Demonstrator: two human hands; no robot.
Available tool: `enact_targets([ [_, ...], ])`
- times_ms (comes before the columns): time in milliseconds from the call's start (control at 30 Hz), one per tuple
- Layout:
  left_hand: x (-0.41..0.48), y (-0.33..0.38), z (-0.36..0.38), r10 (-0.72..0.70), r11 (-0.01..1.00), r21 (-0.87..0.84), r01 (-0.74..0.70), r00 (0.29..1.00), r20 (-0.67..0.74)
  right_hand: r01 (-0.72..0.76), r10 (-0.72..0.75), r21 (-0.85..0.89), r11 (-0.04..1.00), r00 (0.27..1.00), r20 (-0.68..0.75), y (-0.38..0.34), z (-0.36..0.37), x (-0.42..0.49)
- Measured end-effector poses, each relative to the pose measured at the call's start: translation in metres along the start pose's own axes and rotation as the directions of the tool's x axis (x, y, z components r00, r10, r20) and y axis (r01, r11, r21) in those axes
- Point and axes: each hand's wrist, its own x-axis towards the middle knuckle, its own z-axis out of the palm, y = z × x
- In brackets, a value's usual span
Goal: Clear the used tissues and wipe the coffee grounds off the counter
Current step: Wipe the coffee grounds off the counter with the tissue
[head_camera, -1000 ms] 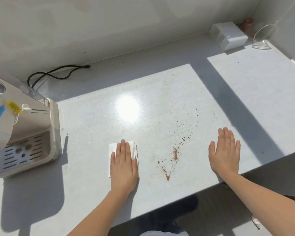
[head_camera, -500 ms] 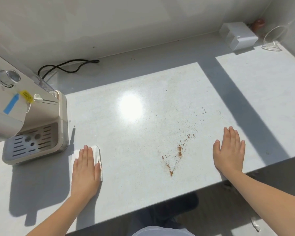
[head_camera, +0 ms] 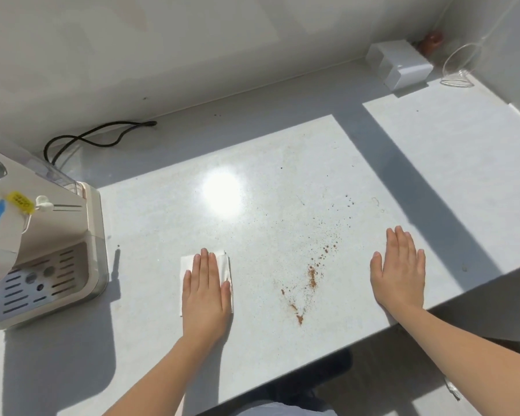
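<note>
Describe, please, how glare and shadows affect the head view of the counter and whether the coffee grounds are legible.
Head view: hard sunlight leaves a blown-out glare spot on the counter; a broad diagonal shadow band crosses right of the right hand; the coffee machine casts a dark shadow toward the viewer; the coffee grounds lie in full sun, crisp.

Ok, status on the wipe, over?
Left grip flat, pressing tissue on counter. Right grip flat on counter, empty. Coffee grounds between them, unwiped. Tissue-to-grounds path bare.
</note>
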Motion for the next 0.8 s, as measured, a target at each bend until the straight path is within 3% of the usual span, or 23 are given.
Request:
enact_targets([
  [200, 0.083, -0.006, -0.017, -0.021, 1.0, 0.022, 0.021, 1.0, 0.006, -0.008, 0.009, -0.033, 0.999, 1.0, 0.009, 0.0, 0.0, 0.002],
  [367, 0.143, 0.01, -0.022, 0.121, 0.991, 0.056, -0.123, 0.992, 0.04, -0.009, 0.009, -0.045, 0.999, 1.0, -0.002, -0.003, -0.001, 0.001],
  [467, 0.164, 0.038, -0.017, 0.285, 0.952, 0.079, -0.296, 0.95, 0.128, -0.01, 0.011, -0.056, 0.998, 1.0, 0.004, -0.002, -0.001, 0.002],
  [567, 0.158, 0.076, -0.002, 0.561, 0.797, 0.113, -0.594, 0.796, 0.229, -0.028, 0.029, -0.055, 0.998, 0.999, 0.019, -0.002, -0.001, 0.002],
  [667, 0.138, 0.091, 0.006, 0.766, 0.561, 0.07, -0.825, 0.549, 0.334, -0.033, 0.035, -0.07, 0.997, 0.999, 0.027, -0.001, -0.001, 0.002],
  [733, 0.126, 0.082, 0.005, 0.845, 0.391, 0.01, -0.921, 0.363, 0.393, -0.039, 0.041, -0.062, 0.997, 0.999, 0.035, -0.001, -0.001, 0.003],
  [800, 0.122, 0.07, 0.003, 0.866, 0.322, -0.029, -0.946, 0.282, 0.413, -0.041, 0.043, -0.059, 0.997, 0.998, 0.044, -0.001, -0.001, 0.002],
])
